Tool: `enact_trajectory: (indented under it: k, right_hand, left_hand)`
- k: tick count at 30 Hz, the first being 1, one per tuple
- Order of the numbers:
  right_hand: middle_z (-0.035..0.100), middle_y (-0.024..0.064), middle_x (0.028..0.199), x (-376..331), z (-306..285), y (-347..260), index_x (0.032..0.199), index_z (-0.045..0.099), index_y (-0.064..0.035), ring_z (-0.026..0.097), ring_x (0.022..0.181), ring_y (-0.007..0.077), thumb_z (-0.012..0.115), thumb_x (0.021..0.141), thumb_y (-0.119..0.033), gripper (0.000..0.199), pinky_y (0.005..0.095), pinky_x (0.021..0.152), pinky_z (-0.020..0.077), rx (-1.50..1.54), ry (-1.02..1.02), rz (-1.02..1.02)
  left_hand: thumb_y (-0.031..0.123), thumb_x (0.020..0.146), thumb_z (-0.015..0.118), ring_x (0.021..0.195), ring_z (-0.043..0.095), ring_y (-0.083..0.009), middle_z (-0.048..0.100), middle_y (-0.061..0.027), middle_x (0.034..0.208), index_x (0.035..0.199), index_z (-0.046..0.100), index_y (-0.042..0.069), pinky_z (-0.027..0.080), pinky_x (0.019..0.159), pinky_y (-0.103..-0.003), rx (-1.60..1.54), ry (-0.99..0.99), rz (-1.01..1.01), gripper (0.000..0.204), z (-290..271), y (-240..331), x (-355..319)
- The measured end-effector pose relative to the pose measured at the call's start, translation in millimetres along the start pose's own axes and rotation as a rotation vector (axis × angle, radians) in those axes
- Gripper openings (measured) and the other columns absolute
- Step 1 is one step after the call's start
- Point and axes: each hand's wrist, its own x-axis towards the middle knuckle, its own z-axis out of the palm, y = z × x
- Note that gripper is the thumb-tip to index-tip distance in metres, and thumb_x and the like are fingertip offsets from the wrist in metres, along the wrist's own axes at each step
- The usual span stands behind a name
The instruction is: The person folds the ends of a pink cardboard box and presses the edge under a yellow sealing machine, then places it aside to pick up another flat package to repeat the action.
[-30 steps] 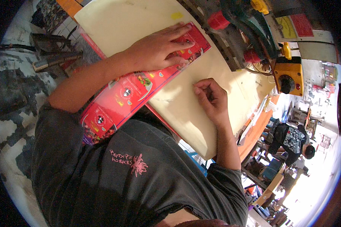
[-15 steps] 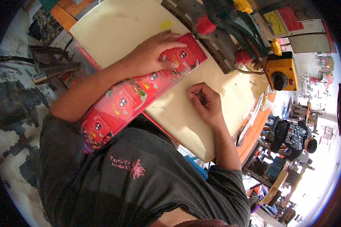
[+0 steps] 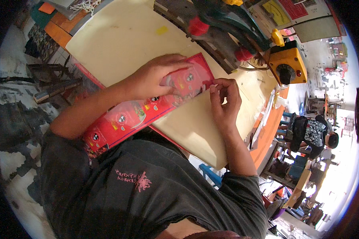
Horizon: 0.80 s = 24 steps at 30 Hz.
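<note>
A long strip of red printed plastic packaging film (image 3: 125, 121) lies slantwise across the cream-topped table, its near end hanging past the edge beside my body. My left hand (image 3: 157, 77) grips the strip near its far end, with fingers over the top and the thumb along the near side. At the strip's far right corner, my right hand (image 3: 227, 101) has its thumb and index finger pinched together against the film's edge. The other right fingers are curled in.
Beyond the strip stands a dark machine bar with red knobs (image 3: 198, 26). A yellow control box (image 3: 287, 65) with a black dial sits at the right. White sheets (image 3: 263, 113) lie along the orange table edge (image 3: 267, 137). Another person (image 3: 311, 133) sits farther off.
My right hand has moved up and away from me to the strip's far corner, its thumb and index finger now pinching there. My left hand stays on the strip. The view has shifted slightly.
</note>
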Motion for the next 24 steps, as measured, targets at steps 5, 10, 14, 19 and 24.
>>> enact_trajectory:
  k: [5, 10, 14, 19, 24]
  right_hand:
    - [0.055, 0.0038, 0.09, 4, -1, 3, 0.118, 0.067, -0.0052, 0.048, 0.066, 0.0122, 0.078, 0.094, -0.004, 0.026, 0.0285, 0.058, 0.0392, -0.066, 0.138, -0.048]
    - [0.052, -0.0012, 0.088, 2, 0, 8, 0.122, 0.063, -0.0033, 0.046, 0.069, 0.0076, 0.077, 0.099, -0.007, 0.027, 0.0262, 0.06, 0.038, 0.179, 0.09, 0.115]
    - [0.057, -0.0027, 0.085, 3, -1, 10, 0.117, 0.064, -0.002, 0.049, 0.071, 0.0052, 0.074, 0.104, -0.012, 0.019, 0.0239, 0.063, 0.0396, 0.373, 0.012, 0.19]
    - [0.064, -0.0016, 0.086, 1, -1, 13, 0.109, 0.065, -0.0006, 0.054, 0.076, 0.0051, 0.072, 0.107, -0.017, 0.018, 0.0227, 0.066, 0.0419, 0.512, -0.08, 0.307]
    - [0.067, -0.0001, 0.091, 0, -6, 17, 0.109, 0.067, 0.0001, 0.057, 0.083, 0.0066, 0.07, 0.109, -0.02, 0.02, 0.0236, 0.073, 0.0449, 0.523, -0.148, 0.314]
  left_hand:
    - [0.028, 0.095, 0.082, 0.147, 0.055, -0.0333, 0.055, -0.0202, 0.16, 0.16, 0.049, 0.004, 0.042, 0.122, -0.042, -0.29, -0.013, -0.154, 0.077, 5, 27, 2]
    - [0.032, 0.102, 0.073, 0.133, 0.066, -0.0354, 0.064, -0.0226, 0.148, 0.163, 0.047, 0.01, 0.052, 0.112, -0.043, -0.231, -0.099, -0.254, 0.07, 6, 40, 7]
    - [0.035, 0.104, 0.07, 0.112, 0.073, -0.0412, 0.073, -0.0233, 0.125, 0.166, 0.045, 0.02, 0.058, 0.098, -0.047, 0.018, -0.165, -0.218, 0.068, 4, 45, 6]
    - [0.035, 0.102, 0.07, 0.093, 0.075, -0.0413, 0.075, -0.0213, 0.103, 0.165, 0.047, 0.026, 0.059, 0.084, -0.049, 0.12, -0.094, -0.056, 0.068, 0, 39, -4]
    - [0.034, 0.102, 0.071, 0.087, 0.075, -0.038, 0.075, -0.0191, 0.097, 0.163, 0.051, 0.028, 0.059, 0.079, -0.047, 0.218, -0.215, -0.142, 0.065, -17, 49, -1]
